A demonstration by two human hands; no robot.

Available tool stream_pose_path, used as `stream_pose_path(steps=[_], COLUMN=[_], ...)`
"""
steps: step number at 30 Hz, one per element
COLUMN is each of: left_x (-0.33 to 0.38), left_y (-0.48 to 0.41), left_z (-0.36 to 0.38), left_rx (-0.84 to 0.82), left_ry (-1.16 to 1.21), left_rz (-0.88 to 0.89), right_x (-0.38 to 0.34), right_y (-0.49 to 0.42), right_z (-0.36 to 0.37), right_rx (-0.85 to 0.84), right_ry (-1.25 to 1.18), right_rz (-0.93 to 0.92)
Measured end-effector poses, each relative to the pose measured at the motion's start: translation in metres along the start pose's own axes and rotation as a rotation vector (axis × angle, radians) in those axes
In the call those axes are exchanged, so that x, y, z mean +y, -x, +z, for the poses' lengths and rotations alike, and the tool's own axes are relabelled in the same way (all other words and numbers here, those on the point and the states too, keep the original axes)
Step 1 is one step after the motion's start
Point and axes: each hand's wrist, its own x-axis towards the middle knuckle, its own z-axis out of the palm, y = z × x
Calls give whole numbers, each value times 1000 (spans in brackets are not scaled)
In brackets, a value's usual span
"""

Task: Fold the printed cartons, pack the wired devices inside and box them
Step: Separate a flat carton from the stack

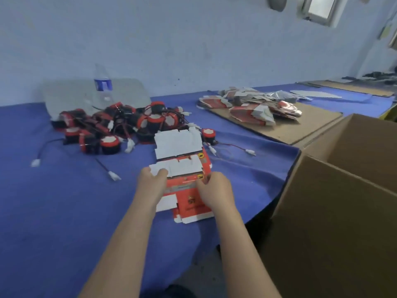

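Flat red-and-white printed cartons (182, 168) lie in a short overlapping row on the blue cloth in front of me. My left hand (151, 181) grips the white left flap of the nearest upper carton. On the same carton's right edge, by a yellow mark, my right hand (214, 190) pinches the card. A pile of red-and-black wired devices (120, 125) with white plugs lies behind the cartons. A big open brown box (335, 201) stands at the right.
A heap of more flat cartons (251, 108) rests on a cardboard sheet (300, 130) at the back right. A clear water bottle (102, 82) and a grey plastic bag (71, 93) stand behind the devices. Loose wires trail over the blue cloth (53, 201).
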Motion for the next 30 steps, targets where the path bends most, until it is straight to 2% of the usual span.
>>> stream_pose_path(steps=[2, 6, 11, 15, 21, 26, 30], left_x=[-9, -3, 3, 4, 6, 6, 12], left_y=[-4, -10, -9, -9, -8, -12, -10], left_z=[-1, 4, 18, 26, 35, 36, 35], left_rx=[-30, 12, 15, 49, 85, 102, 135], left_ry=[73, 149, 66, -2, -137, -58, 14], left_rz=[-26, 36, 114, 196, 271, 271, 346], right_x=[-4, -9, -7, -3, -4, -2, -6], right_y=[-2, -11, -25, -28, -32, -34, -30], right_z=[8, 6, 7, 12, 9, 6, 5], right_rx=[9, 76, 101, 130, 170, 172, 220], right_ry=[10, -29, -57, 15, -103, -179, -210], right_rz=[21, -1, 7, 56, 90, 106, 69])
